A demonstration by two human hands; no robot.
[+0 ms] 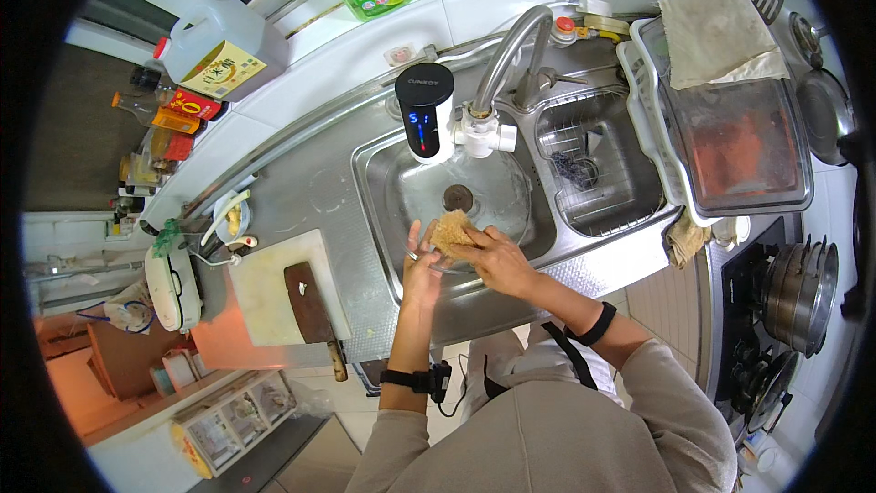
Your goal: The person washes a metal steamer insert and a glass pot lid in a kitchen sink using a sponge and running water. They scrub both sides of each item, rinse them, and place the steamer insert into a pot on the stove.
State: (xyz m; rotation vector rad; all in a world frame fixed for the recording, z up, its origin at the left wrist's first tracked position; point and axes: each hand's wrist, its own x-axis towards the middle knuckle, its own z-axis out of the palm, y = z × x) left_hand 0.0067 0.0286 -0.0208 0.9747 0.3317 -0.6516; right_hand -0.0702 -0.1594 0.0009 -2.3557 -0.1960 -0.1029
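Note:
Over the large basin of the steel sink, my right hand presses a tan fibrous scrubbing pad. The pad rests against a round, clear piece of glassware, whose near rim is in my left hand. Whether it is a bowl or a lid I cannot tell. A dark round piece shows at the basin's middle. Above the basin stands a steel gooseneck faucet with a white and black heater unit, its display lit.
A cleaver lies on a white cutting board to the left, its handle past the counter edge. A wire rack sits in the small right basin. Further right is a lidded dish box; stacked pots stand on the stove.

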